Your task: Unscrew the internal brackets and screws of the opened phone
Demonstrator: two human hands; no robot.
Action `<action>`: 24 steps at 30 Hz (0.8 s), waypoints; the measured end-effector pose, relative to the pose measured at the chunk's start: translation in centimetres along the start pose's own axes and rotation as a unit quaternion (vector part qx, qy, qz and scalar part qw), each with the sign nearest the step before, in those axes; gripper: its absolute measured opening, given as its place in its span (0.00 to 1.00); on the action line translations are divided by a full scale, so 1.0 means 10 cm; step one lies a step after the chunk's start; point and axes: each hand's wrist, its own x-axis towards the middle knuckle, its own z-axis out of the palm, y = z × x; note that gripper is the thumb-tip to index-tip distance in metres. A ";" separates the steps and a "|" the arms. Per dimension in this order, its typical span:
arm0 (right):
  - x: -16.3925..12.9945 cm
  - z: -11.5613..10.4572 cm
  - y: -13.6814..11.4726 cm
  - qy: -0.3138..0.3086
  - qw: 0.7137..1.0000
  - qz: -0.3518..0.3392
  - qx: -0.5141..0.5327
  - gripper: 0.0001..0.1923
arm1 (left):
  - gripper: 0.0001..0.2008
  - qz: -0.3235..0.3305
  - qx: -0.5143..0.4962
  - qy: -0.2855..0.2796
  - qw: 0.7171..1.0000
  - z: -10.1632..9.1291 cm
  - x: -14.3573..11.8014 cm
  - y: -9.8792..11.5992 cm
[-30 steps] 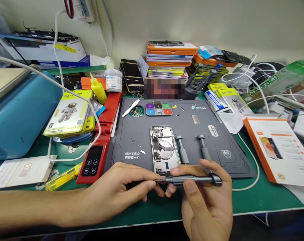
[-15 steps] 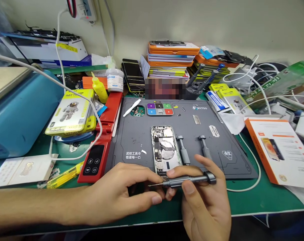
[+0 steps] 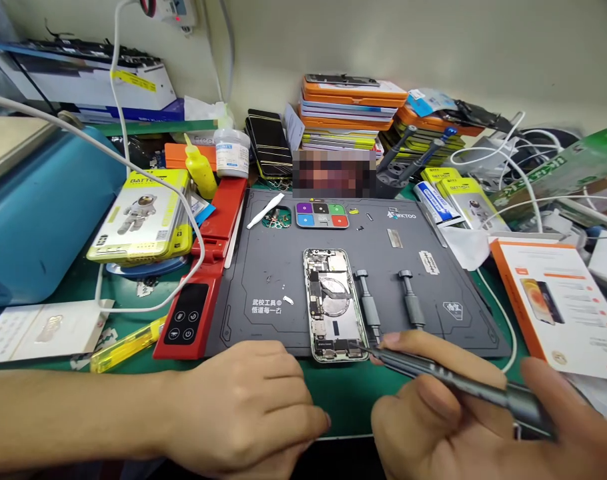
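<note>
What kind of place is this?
Probably a phone repair bench: an opened silver phone lies on a grey work mat, the right hand holds a slim grey screwdriver, and yellow battery boxes sit nearby.

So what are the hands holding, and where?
The right hand grips a grey screwdriver along its handle, tip at the opened phone. The left hand holds nothing visible.

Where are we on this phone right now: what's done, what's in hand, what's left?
Done: the phone lies opened on the grey mat, its boards and coil exposed. In hand: the right hand holds a screwdriver with its tip at the phone's lower right corner; the left hand rests curled beside it. Left: the internals look in place; two more drivers lie unused alongside.
</note>
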 end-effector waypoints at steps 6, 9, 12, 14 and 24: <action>0.05 0.24 -0.08 -0.109 0.990 -0.084 -0.040 0.27 | 0.08 -0.021 0.076 0.004 0.997 0.02 -0.04 0.02; 0.00 0.24 -0.07 -0.141 0.989 -0.036 -0.025 0.27 | 0.10 -0.027 0.079 0.009 0.996 0.02 -0.04 0.02; -0.02 0.22 -0.05 -0.145 0.989 -0.020 -0.035 0.27 | 0.11 -0.035 0.062 0.002 0.997 0.02 -0.04 0.00; -0.02 0.21 -0.05 -0.147 0.988 -0.019 -0.047 0.28 | 0.11 -0.039 0.050 -0.002 0.998 0.02 -0.03 -0.02; -0.01 0.22 -0.02 -0.161 0.983 -0.042 -0.083 0.30 | 0.12 -0.039 0.042 -0.021 0.998 0.00 -0.03 -0.04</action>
